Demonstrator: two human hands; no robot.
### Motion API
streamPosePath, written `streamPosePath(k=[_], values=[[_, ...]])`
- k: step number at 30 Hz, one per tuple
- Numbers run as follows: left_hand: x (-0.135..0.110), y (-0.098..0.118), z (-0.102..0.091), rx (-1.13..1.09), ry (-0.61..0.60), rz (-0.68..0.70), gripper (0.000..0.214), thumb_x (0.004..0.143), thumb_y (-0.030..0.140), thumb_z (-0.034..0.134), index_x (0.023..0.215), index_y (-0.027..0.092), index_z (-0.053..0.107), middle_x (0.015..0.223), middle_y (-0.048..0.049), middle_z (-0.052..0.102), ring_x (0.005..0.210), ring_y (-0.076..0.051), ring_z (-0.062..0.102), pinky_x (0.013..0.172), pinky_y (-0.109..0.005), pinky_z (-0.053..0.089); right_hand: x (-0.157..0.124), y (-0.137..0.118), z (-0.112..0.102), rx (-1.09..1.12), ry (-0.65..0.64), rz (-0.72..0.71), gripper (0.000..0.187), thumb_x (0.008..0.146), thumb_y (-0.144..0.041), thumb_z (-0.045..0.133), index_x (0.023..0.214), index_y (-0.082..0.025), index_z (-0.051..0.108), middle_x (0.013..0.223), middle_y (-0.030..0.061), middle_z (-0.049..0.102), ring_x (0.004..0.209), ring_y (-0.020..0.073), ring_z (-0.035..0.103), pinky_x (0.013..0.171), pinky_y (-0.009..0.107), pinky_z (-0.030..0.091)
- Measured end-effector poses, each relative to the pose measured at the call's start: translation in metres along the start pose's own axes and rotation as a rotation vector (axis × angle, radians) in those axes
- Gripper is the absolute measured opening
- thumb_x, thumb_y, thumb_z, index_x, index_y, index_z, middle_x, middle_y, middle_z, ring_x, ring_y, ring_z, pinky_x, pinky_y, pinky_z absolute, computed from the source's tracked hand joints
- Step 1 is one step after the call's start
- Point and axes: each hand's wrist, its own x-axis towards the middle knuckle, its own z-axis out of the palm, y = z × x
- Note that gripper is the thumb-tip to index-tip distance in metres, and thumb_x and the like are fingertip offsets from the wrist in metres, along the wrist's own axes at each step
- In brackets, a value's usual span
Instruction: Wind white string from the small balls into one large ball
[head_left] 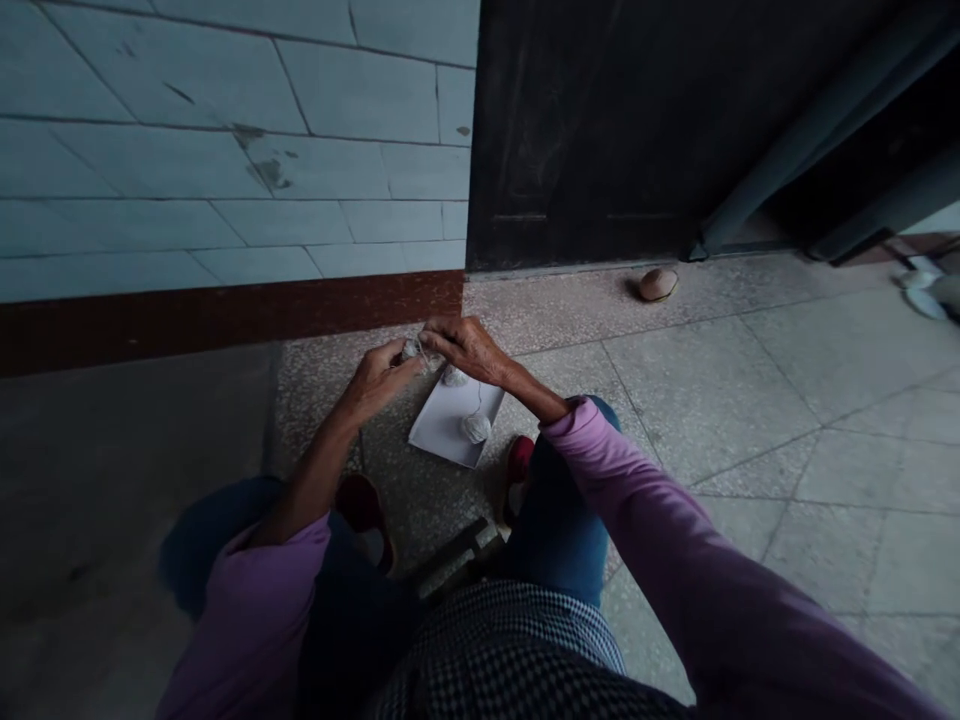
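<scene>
My left hand (379, 378) and my right hand (466, 347) meet above a white sheet (442, 425) lying on the floor. Both are closed in a pinch around a small pale ball of thread (412, 349) held between them. A thin strand runs down from my hands to another pale thread ball (476, 428) resting on the sheet. A second pale ball (454, 377) lies on the sheet just under my right hand. I am seated, with my knees in blue trousers on either side and red slippers (365, 508) on my feet.
A pale tiled wall (225, 150) with a dark red skirting stands at the left. A dark door (592, 130) is ahead. A brown rounded object (658, 284) lies on the floor by the door. Speckled floor tiles (787, 400) stretch to the right.
</scene>
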Motion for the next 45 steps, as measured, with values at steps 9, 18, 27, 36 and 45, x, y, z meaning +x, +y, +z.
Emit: streamPosePath(k=[9, 18, 27, 36, 45], values=[[0.010, 0.020, 0.003, -0.154, -0.225, -0.002, 0.052, 0.093, 0.073, 0.092, 0.085, 0.025, 0.073, 0.078, -0.0031, 0.067, 0.072, -0.023, 0.062, 0.066, -0.033, 0.048, 0.013, -0.006, -0.026, -0.004, 0.045, 0.021, 0.065, 0.131, -0.061, 0.078, 0.083, -0.028, 0.051, 0.083, -0.0007, 0.053, 0.089, 0.0216, 0.052, 0.085, 0.035, 0.041], [0.013, 0.023, 0.014, -0.411, -0.151, -0.022, 0.067, 0.094, 0.089, 0.097, 0.080, 0.027, 0.075, 0.072, -0.0080, 0.068, 0.058, -0.024, 0.060, 0.050, -0.035, 0.048, 0.032, 0.016, -0.024, 0.281, 0.040, 0.145, 0.080, 0.128, -0.076, 0.084, 0.077, -0.028, 0.047, 0.079, -0.0039, 0.042, 0.083, 0.0181, 0.041, 0.078, 0.033, 0.038], [0.027, 0.043, 0.025, -0.559, -0.062, -0.080, 0.047, 0.071, 0.052, 0.108, 0.092, 0.021, 0.080, 0.079, -0.0031, 0.071, 0.063, -0.015, 0.058, 0.054, -0.023, 0.045, 0.018, 0.036, -0.025, 0.341, 0.069, 0.184, 0.069, 0.135, -0.067, 0.075, 0.084, -0.025, 0.057, 0.083, -0.0031, 0.053, 0.085, 0.0172, 0.048, 0.078, 0.031, 0.041], [0.045, 0.020, 0.023, -0.540, 0.361, -0.062, 0.056, 0.071, 0.061, 0.104, 0.092, 0.025, 0.068, 0.086, -0.0013, 0.072, 0.069, -0.015, 0.062, 0.057, -0.023, 0.051, -0.009, 0.026, -0.014, 0.113, -0.077, 0.067, 0.049, 0.136, -0.050, 0.074, 0.096, -0.021, 0.071, 0.089, 0.0020, 0.067, 0.091, 0.0225, 0.063, 0.093, 0.035, 0.048], [0.031, 0.024, 0.015, -0.311, 0.180, -0.054, 0.037, 0.074, 0.039, 0.110, 0.095, 0.023, 0.084, 0.091, -0.0033, 0.081, 0.084, -0.024, 0.074, 0.074, -0.030, 0.059, -0.009, -0.009, -0.033, 0.081, 0.027, 0.075, 0.054, 0.133, -0.054, 0.083, 0.091, -0.024, 0.067, 0.091, 0.0030, 0.067, 0.093, 0.0232, 0.061, 0.091, 0.036, 0.047]])
